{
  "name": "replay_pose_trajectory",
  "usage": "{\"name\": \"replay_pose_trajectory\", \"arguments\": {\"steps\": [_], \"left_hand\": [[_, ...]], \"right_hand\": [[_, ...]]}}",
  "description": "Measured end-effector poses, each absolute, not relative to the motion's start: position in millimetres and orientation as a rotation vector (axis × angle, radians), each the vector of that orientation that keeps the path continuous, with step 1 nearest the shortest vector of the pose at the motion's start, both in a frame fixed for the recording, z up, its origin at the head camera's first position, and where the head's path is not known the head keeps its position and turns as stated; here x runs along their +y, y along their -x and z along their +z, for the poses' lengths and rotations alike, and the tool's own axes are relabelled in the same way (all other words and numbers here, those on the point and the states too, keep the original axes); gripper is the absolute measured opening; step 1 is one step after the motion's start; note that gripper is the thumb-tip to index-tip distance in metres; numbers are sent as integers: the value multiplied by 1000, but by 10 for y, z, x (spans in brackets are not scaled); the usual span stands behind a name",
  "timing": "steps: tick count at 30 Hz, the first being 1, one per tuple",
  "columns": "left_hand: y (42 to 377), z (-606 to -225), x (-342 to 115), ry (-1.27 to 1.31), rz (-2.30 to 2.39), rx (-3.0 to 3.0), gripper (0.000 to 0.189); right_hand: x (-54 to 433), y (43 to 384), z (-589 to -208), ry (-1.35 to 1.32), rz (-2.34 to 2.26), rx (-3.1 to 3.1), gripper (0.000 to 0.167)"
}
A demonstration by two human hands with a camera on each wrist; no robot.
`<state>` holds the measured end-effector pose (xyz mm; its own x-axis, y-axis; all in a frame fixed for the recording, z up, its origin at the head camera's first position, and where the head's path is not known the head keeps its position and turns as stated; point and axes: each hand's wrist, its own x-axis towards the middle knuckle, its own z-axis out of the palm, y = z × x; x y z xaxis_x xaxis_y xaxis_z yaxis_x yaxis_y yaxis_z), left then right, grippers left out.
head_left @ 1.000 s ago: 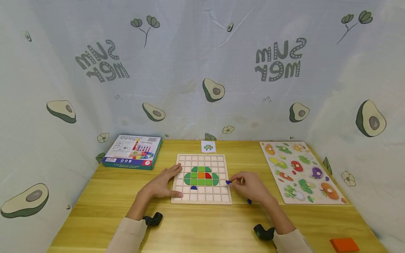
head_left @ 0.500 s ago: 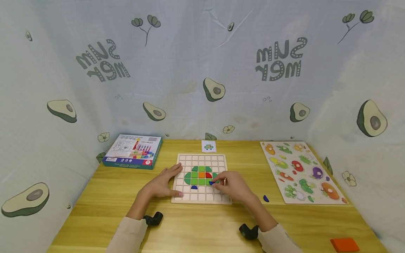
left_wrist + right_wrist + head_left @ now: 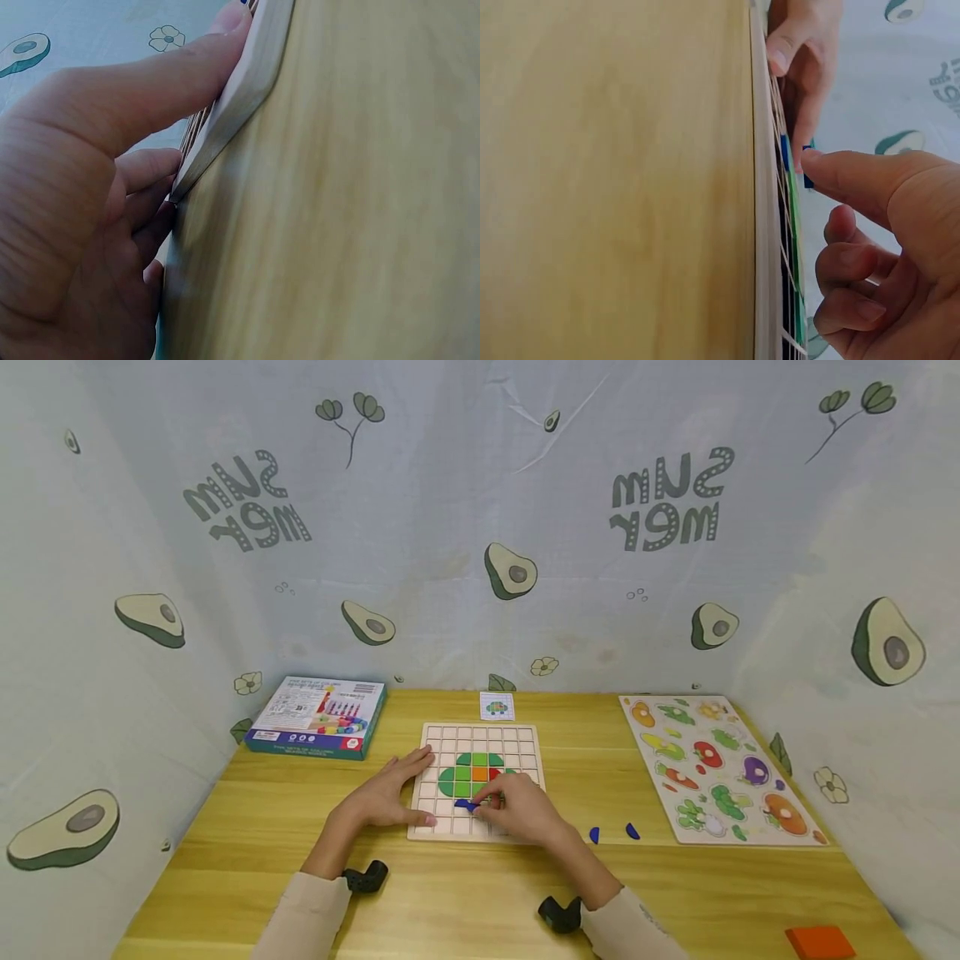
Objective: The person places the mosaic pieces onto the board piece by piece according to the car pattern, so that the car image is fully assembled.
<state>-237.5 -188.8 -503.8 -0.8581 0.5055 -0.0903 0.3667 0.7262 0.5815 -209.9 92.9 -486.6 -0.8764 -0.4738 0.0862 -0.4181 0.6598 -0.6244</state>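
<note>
On the wooden grid board (image 3: 525, 748) lie green, orange and red pieces in a rounded shape. My left hand (image 3: 384, 797) rests along the board's left edge, thumb at the lower left corner and fingers spread; the left wrist view shows its thumb (image 3: 161, 94) on the rim. My right hand (image 3: 525, 810) is over the lower middle of the board. Between thumb and fingertips it pinches a blue half-round piece (image 3: 808, 178), held just off the board. Another blue half-round piece (image 3: 784, 150) sits on the grid close by, below the green ones.
Two blue half-round pieces, one (image 3: 594, 835) and another (image 3: 633, 832), lie right of the board. A small pattern card (image 3: 497, 706) stands behind it. A boxed set (image 3: 315, 717) is at left, a vegetable puzzle board (image 3: 720, 768) at right, an orange block (image 3: 820, 942) near the front.
My right hand has moved left from the board's right edge to its lower middle, carrying the blue half-round piece. Two blue pieces on the table are uncovered. My left hand stays put.
</note>
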Motion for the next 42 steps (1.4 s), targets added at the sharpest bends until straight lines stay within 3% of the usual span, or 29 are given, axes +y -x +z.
{"name": "replay_pose_trajectory", "arguments": {"steps": [27,42], "left_hand": [[2385,-5039,-1896,-727,841,2691,107],[2389,-5071,-1895,-728,831,2695,108]], "right_hand": [[725,2125,-4902,775,-1038,2786,5],[1099,2086,-4855,597,-1111,2783,7]]}}
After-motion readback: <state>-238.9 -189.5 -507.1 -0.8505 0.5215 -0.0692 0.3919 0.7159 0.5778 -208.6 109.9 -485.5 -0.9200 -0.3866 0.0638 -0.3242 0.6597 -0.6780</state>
